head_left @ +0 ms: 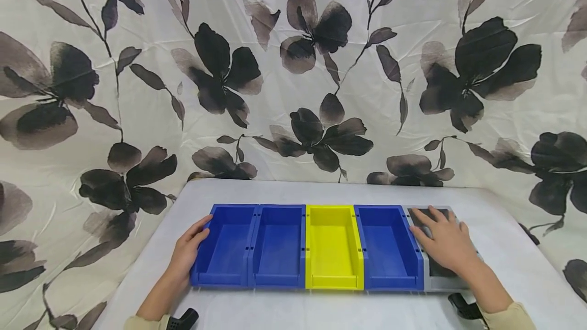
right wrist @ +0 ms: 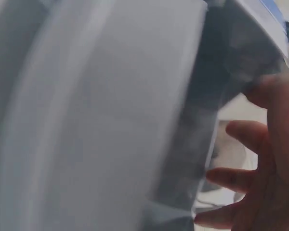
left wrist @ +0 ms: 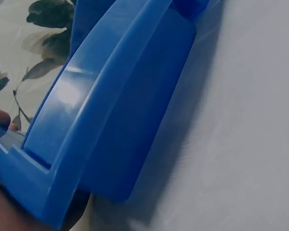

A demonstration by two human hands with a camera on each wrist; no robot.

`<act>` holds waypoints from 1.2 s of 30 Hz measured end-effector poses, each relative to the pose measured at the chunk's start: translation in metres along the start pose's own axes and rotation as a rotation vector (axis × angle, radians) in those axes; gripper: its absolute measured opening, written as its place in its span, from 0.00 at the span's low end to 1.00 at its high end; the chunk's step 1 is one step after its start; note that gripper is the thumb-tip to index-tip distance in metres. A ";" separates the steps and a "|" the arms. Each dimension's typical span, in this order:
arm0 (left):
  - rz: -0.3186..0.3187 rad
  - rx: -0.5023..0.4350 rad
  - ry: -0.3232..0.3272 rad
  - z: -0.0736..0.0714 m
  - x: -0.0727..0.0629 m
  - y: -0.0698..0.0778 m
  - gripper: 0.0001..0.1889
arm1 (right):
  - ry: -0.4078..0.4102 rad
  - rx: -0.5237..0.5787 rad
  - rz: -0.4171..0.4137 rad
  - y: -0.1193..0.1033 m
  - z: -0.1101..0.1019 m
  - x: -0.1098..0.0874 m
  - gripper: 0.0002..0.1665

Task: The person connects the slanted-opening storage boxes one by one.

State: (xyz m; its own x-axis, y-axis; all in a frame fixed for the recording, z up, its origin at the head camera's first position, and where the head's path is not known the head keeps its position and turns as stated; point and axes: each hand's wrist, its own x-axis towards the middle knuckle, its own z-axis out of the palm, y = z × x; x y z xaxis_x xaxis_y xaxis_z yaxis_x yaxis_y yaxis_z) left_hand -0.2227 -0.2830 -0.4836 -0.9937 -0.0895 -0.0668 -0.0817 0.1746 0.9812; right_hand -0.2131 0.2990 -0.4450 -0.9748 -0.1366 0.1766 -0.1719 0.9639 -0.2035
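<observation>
Side by side in one row stand open-fronted plastic storage bins: a leftmost blue bin point(head_left: 224, 248), a second blue bin point(head_left: 277, 251), a yellow bin point(head_left: 334, 248), another blue bin point(head_left: 389, 248) and a grey bin point(head_left: 447, 283) at the right end. My left hand point(head_left: 183, 251) grips the outer left wall of the leftmost blue bin; its wall point(left wrist: 135, 110) fills much of the left wrist view. Over the grey bin lies my right hand point(head_left: 445, 241), fingers spread across its far part. In the right wrist view the fingers point(right wrist: 231, 179) look straight, beside the blurred grey bin.
The bins stand on a white-covered table point(head_left: 321, 314). Behind it hangs a white curtain point(head_left: 275, 90) with dark flowers. Black wrist devices show near both wrists, the left one point(head_left: 183, 319) and the right one point(head_left: 463, 307).
</observation>
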 end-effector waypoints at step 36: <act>0.524 1.256 0.141 -0.069 0.016 0.150 0.35 | 0.162 -0.249 0.027 0.116 -0.098 -0.001 0.54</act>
State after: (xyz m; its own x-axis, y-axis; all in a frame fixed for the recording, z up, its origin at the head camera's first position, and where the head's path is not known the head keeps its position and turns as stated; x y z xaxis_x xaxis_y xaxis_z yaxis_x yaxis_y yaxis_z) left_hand -0.2453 -0.3261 -0.3254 -0.9195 0.1770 0.3510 0.2099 0.9760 0.0576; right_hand -0.2184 0.4333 -0.3745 -0.9396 -0.0908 0.3300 -0.0862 0.9959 0.0284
